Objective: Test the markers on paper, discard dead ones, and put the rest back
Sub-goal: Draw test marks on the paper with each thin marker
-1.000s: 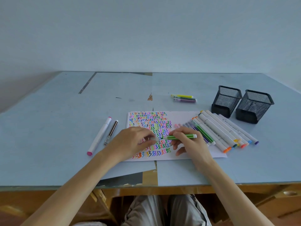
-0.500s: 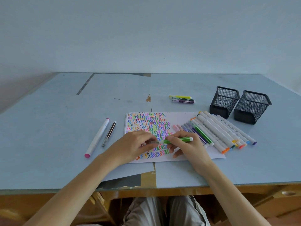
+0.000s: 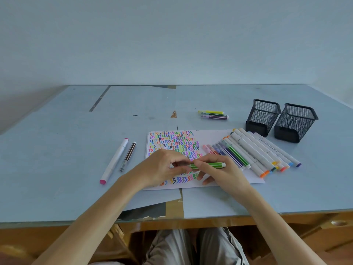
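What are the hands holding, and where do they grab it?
A green striped marker. The right hand pinches its barrel near the middle; the left hand grips its left end, probably the cap, though the fingers hide it.

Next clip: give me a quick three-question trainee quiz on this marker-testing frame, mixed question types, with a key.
1. True or false: the green striped marker is held over the scribbled paper by both hands.
2. How many markers lie apart to the left of the paper?
A. one
B. two
C. four
3. Fill in: the two black mesh holders stand at the far ____ of the table.

Key:
1. True; the left hand pinches its cap end, the right hand holds the barrel.
2. B; a white marker and a brown striped marker.
3. right
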